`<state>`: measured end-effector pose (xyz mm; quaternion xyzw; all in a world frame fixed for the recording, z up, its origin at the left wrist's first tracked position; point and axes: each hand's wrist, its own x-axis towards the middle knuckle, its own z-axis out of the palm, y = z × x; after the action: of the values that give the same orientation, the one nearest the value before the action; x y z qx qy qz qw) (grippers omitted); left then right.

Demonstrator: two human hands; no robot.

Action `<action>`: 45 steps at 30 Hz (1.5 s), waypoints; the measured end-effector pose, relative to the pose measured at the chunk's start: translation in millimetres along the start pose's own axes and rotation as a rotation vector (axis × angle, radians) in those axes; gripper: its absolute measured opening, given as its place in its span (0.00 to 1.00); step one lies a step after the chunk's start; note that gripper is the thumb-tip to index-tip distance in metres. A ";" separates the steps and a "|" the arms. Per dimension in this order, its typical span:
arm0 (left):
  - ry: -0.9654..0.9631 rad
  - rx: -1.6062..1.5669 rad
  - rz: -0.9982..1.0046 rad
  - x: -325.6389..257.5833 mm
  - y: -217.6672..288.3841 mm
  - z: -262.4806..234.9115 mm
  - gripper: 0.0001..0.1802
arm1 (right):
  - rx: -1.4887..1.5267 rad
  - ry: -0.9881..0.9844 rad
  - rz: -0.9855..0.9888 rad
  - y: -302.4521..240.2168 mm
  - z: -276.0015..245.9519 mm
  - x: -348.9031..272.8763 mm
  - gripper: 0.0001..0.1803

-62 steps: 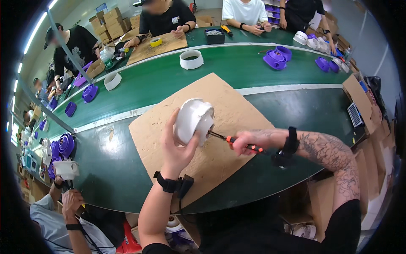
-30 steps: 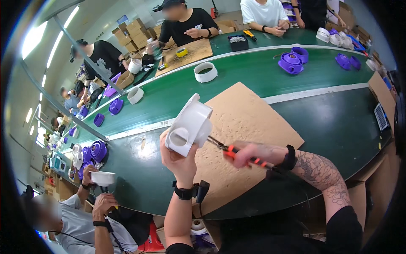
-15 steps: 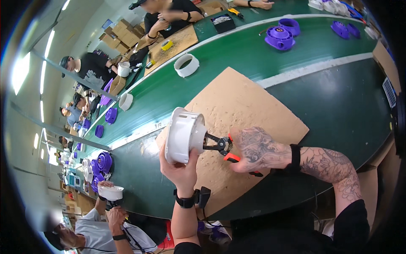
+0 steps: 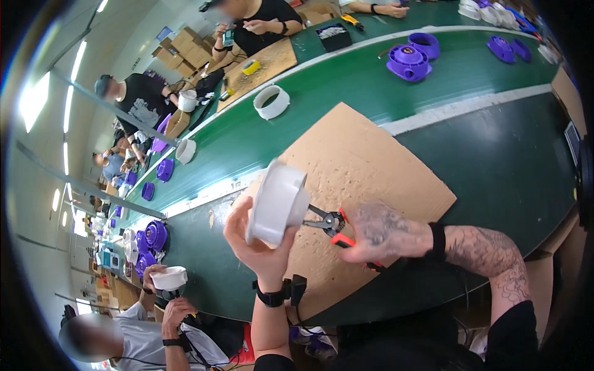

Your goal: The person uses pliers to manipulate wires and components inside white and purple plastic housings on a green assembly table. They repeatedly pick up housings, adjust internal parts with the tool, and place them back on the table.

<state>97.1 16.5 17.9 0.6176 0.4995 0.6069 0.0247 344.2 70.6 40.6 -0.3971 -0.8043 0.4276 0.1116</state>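
A round white plastic housing (image 4: 274,207) with a wide rim and a narrower neck is held up over the cardboard sheet (image 4: 408,164). My left hand (image 4: 260,247) is closed around its rim and underside, tilting the neck to the right. In my right hand (image 4: 387,232) is a pair of pliers (image 4: 330,224) with red and black handles and a coil spring. Their dark jaws are parted and reach the neck's edge; whether they bite on anything there I cannot tell. My right hand is slightly blurred.
Beyond the cardboard runs a green conveyor belt (image 4: 337,80) with a white ring (image 4: 271,102) and purple housings (image 4: 409,62) on it. A co-worker at my left holds another white housing (image 4: 169,278). Purple parts (image 4: 154,235) are stacked near that person. More people stand across the belt.
The white housing has turned in my left hand, so its slotted side no longer shows. The pliers have shifted slightly right and down with my right hand.
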 end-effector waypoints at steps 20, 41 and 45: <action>-0.045 0.087 0.107 -5.6 9.0 19.6 0.40 | -0.129 0.124 -0.120 14.7 -3.2 -4.3 0.30; 0.097 0.122 -0.011 -25.1 0.9 29.6 0.38 | 0.231 -0.196 -0.036 32.5 -15.2 -10.5 0.24; 0.184 -0.090 -0.071 -33.0 -5.3 32.0 0.37 | 1.322 -0.737 0.037 60.2 14.5 -4.7 0.11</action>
<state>126.5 16.1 -17.8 0.5397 0.4935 0.6815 0.0279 372.5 77.6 -14.3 -0.0923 -0.3586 0.9279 0.0432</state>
